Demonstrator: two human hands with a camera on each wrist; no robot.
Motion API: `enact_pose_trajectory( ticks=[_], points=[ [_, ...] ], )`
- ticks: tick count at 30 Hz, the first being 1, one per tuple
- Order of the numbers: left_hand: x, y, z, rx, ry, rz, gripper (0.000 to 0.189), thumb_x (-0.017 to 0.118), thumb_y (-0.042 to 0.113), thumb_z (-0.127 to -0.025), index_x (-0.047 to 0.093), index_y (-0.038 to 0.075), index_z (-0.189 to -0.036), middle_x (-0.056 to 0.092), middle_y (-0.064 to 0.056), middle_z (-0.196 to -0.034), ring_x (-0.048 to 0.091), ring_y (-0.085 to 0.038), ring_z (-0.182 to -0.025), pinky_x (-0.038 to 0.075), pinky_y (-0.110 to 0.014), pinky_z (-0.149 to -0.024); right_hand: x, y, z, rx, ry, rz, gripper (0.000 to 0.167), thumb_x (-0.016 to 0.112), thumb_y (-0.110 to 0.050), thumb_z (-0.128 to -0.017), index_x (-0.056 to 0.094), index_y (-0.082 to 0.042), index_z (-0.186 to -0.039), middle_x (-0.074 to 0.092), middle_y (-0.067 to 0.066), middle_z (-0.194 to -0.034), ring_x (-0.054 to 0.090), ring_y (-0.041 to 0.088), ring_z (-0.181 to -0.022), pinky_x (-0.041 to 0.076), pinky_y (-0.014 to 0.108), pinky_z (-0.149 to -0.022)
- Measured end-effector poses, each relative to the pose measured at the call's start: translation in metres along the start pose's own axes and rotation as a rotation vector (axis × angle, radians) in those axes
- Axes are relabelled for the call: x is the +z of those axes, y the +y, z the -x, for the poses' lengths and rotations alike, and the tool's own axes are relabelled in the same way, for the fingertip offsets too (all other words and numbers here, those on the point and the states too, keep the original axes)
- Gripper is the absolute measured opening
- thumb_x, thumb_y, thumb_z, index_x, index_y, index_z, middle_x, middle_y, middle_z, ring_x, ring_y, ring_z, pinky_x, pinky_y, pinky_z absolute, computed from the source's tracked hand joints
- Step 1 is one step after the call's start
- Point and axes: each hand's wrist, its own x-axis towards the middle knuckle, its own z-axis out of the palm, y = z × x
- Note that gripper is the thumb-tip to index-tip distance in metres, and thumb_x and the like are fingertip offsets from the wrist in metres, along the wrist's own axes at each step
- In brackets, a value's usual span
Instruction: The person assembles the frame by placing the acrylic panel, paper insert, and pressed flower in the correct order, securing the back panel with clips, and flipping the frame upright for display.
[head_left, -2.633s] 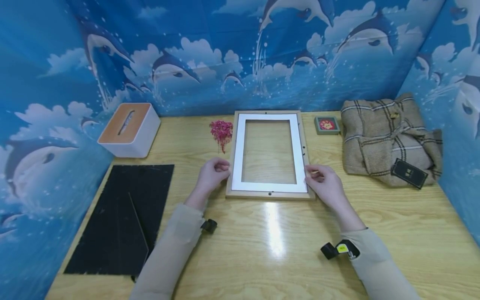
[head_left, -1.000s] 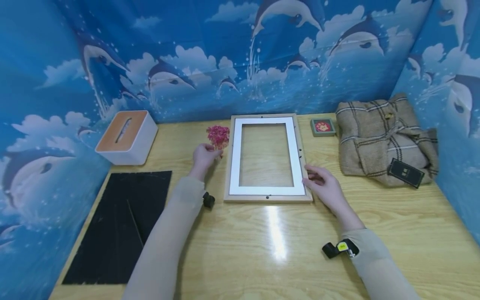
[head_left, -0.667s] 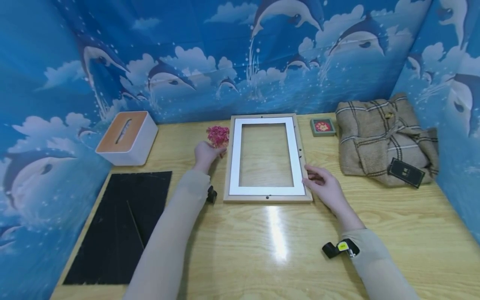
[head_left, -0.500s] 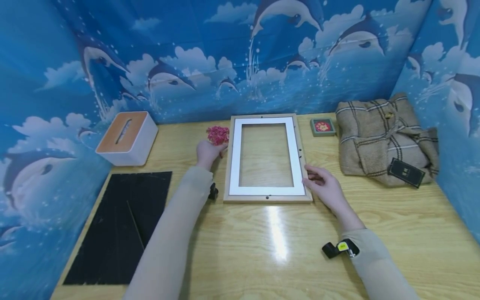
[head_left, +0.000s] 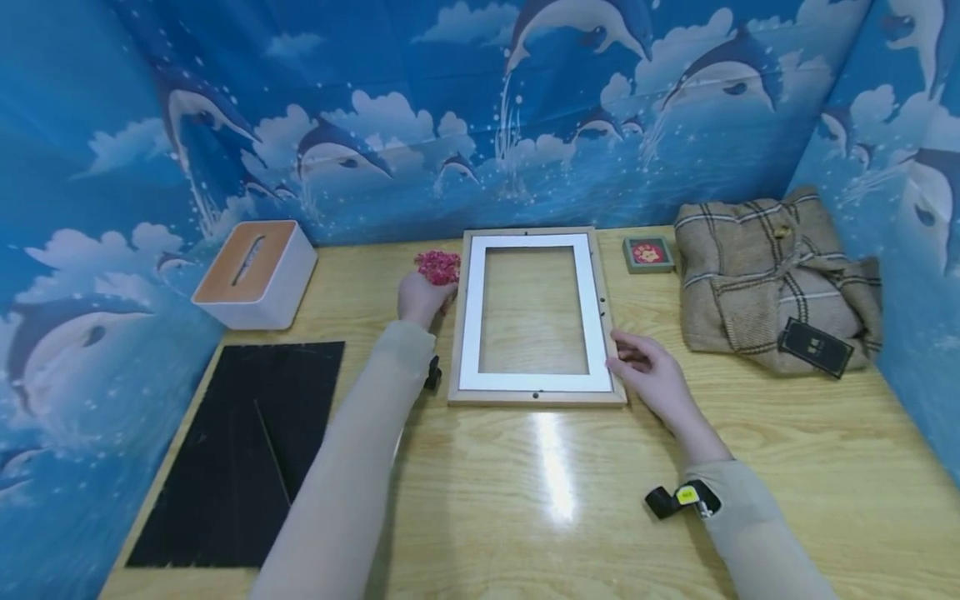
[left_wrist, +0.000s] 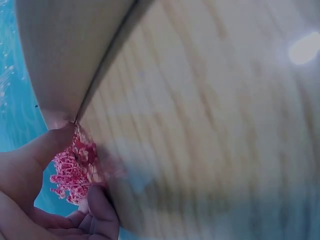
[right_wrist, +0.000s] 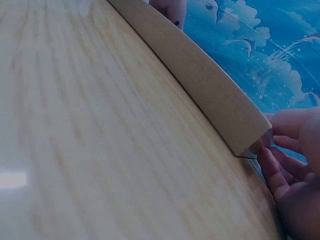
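In the head view a light wooden picture frame [head_left: 618,398] with a white mat [head_left: 537,382] lies flat at the table's middle. My left hand [head_left: 422,298] reaches along its left side, right at a small bunch of pink dried flowers [head_left: 438,267], hiding the stems. The left wrist view shows the thumb [left_wrist: 37,150] with its tip at the frame side and the curled fingers [left_wrist: 102,212] near the tabletop, apart from the thumb; the flowers show in that gap. My right hand [head_left: 648,372] pinches the frame's right edge near the lower corner.
A white tissue box [head_left: 288,279] with a wooden lid stands back left. Before it lies a black board [head_left: 247,450]. A small green box [head_left: 648,255] and a folded plaid garment [head_left: 742,283] with a black tag lie at right. Dolphin-print cloth [head_left: 420,125] walls the table.
My left hand has left the frame's left edge and moved up to the pink flowers, then crept slightly farther up and right. The right hand keeps its place at the frame's edge.
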Motion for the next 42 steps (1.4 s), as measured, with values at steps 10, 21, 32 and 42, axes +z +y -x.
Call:
enact_pose_trajectory(
  ticks=[10, 21, 32, 42],
  points=[
    [-0.001, 0.001, -0.001, -0.015, -0.005, -0.004, 0.028, 0.072, 0.022, -0.082, 0.061, 0.002, -0.099, 0.062, -0.012, -0.096, 0.059, -0.024, -0.089, 0.052, -0.036, -0.080, 0.001, 0.021, -0.004, 0.039, -0.003, -0.007, 0.052, 0.064, -0.025, -0.093, 0.049, -0.004, -0.138, 0.052, 0.016, -0.124, 0.051, 0.021, -0.106, 0.042, 0.010, -0.084],
    [-0.004, -0.009, 0.003, 0.084, 0.005, 0.035, 0.014, 0.070, 0.010, -0.080, 0.063, 0.000, -0.088, 0.063, -0.013, -0.088, 0.058, -0.025, -0.079, 0.053, -0.036, -0.076, 0.002, 0.020, -0.003, 0.037, -0.004, -0.004, 0.051, 0.064, -0.024, -0.093, 0.049, -0.003, -0.138, 0.052, 0.017, -0.124, 0.052, 0.026, -0.108, 0.042, 0.010, -0.084],
    [-0.009, -0.017, 0.000, 0.098, 0.014, 0.054, 0.013, 0.069, 0.009, -0.084, 0.064, -0.001, -0.091, 0.062, -0.012, -0.085, 0.056, -0.022, -0.074, 0.052, -0.035, -0.071, 0.001, 0.011, 0.000, 0.039, -0.004, -0.003, 0.049, 0.063, -0.020, -0.094, 0.048, 0.000, -0.137, 0.052, 0.019, -0.122, 0.051, 0.026, -0.107, 0.042, 0.009, -0.083],
    [-0.012, -0.024, -0.004, 0.134, -0.001, 0.067, 0.020, 0.068, 0.009, -0.087, 0.067, -0.004, -0.101, 0.066, -0.018, -0.101, 0.061, -0.028, -0.091, 0.053, -0.037, -0.080, 0.002, 0.019, -0.002, 0.034, -0.001, -0.017, 0.051, 0.064, -0.025, -0.093, 0.050, -0.003, -0.137, 0.053, 0.017, -0.122, 0.052, 0.025, -0.107, 0.042, 0.010, -0.084]
  ],
)
